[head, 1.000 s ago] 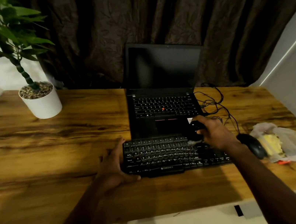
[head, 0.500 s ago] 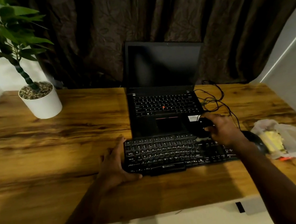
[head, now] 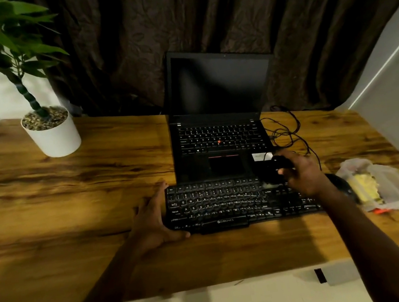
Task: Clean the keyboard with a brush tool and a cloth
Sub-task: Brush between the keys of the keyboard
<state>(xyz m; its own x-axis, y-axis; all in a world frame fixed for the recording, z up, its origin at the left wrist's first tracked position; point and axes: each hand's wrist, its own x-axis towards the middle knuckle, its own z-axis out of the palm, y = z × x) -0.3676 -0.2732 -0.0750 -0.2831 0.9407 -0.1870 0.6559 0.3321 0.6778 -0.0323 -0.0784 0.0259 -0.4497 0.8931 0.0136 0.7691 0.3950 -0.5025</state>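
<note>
A black keyboard (head: 228, 205) with white lettering lies on the wooden desk (head: 74, 223), just in front of an open laptop. My left hand (head: 153, 219) rests flat against the keyboard's left end, thumb along its front edge. My right hand (head: 301, 175) is closed around a black brush tool (head: 273, 169) whose pale bristles touch the upper right rows of keys. No cloth can be made out apart from a yellow item inside a plastic bag at the right.
A black laptop (head: 219, 132) with a dark screen stands behind the keyboard. Cables (head: 286, 126) trail at its right. A black mouse (head: 339, 184) and a clear plastic bag (head: 378, 182) lie at the right. A potted plant (head: 51, 132) stands far left.
My right hand has carried the brush tool rightward along the upper key rows. My left hand has stayed at the keyboard's left end.
</note>
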